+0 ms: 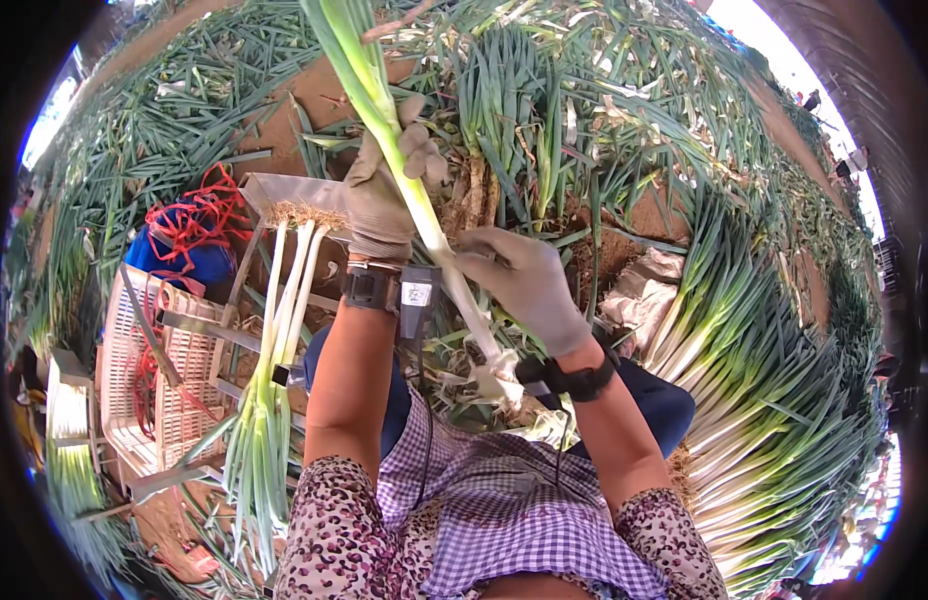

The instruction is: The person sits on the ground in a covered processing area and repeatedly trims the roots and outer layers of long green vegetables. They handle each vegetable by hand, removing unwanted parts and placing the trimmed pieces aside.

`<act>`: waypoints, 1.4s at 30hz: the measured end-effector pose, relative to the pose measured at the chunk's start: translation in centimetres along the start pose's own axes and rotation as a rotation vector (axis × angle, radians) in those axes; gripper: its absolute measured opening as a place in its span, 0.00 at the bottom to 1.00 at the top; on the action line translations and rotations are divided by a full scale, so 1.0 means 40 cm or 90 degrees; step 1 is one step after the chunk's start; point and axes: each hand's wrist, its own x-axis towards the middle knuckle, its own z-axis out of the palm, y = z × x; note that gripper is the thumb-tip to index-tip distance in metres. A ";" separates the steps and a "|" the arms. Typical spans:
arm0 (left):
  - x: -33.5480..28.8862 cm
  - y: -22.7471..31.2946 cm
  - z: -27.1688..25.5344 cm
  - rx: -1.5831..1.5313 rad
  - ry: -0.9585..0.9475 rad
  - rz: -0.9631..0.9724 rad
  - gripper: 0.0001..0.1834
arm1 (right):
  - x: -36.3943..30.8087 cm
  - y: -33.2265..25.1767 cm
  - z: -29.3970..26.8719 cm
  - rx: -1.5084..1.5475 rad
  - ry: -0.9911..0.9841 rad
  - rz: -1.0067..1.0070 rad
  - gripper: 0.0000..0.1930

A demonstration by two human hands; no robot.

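Note:
A large green onion (424,215) slants across in front of me, its leaves at the top and its pale end low between my arms. My gloved left hand (389,185) is wrapped around its upper stalk. Lower down, my gloved right hand (519,280) has its fingers bent against the white part, closed on the stalk's edge. Loose pale peel (499,380) hangs about the lower end. To the left, several trimmed green onions (284,300) lie with roots up on a metal stand (294,188).
A pale plastic basket (134,365) with red strapping (209,210) stands at the left. A large row of green onions (764,400) lies at the right. More onions (499,100) and leaf scraps (214,80) cover the ground ahead. A crumpled cloth sack (644,290) sits beside my right knee.

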 end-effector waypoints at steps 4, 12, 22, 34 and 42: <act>-0.004 0.017 -0.037 0.099 -0.064 -0.018 0.31 | 0.047 -0.016 0.031 -0.170 -0.057 0.004 0.12; -0.004 0.032 0.007 0.037 -0.036 -0.028 0.30 | -0.078 0.230 0.005 -0.169 -0.150 0.137 0.10; -0.014 -0.006 -0.008 0.051 -0.044 -0.055 0.32 | 0.047 -0.020 0.029 0.032 -0.124 0.136 0.12; 0.006 -0.003 -0.013 -0.055 -0.064 -0.111 0.25 | -0.039 0.080 0.040 0.176 0.070 -0.068 0.09; -0.002 0.078 -0.019 -0.035 -0.072 -0.031 0.28 | -0.293 0.303 -0.176 0.172 -0.144 0.483 0.13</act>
